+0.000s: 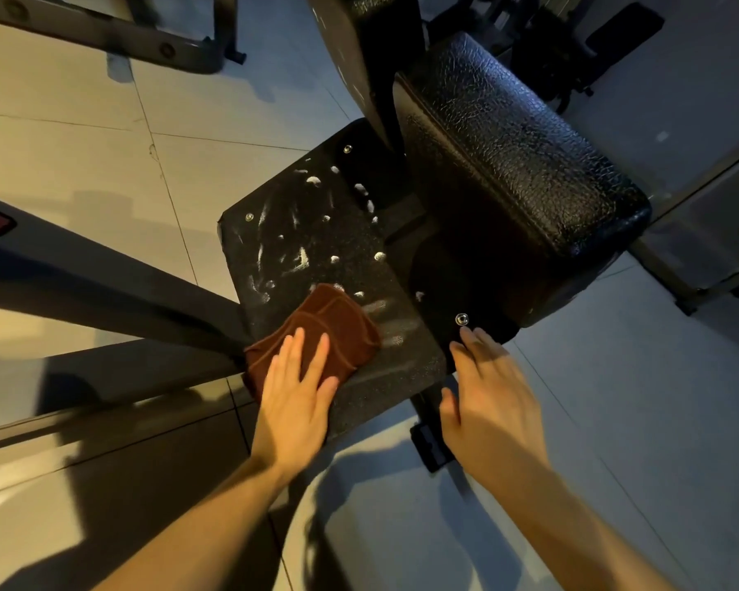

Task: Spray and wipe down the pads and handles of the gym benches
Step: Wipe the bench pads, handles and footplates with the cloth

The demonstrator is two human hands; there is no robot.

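Observation:
A black textured foot plate (pixel 316 232) of a gym machine lies in the middle, dotted with white foam spots and smears. A folded brown cloth (pixel 329 330) lies on its near left corner. My left hand (pixel 295 394) presses flat on the cloth with straight fingers. My right hand (pixel 487 398) rests with spread fingers on the plate's near right edge, just below a silver bolt (pixel 461 319). A black padded seat (pixel 513 164) rises to the right of the plate. No spray bottle is in view.
A dark steel frame beam (pixel 103 270) runs in from the left to the plate. Another machine's frame (pixel 103 32) sits at the top left. A black rubber foot (pixel 429 447) stands on the tiled floor (pixel 82 134) between my hands.

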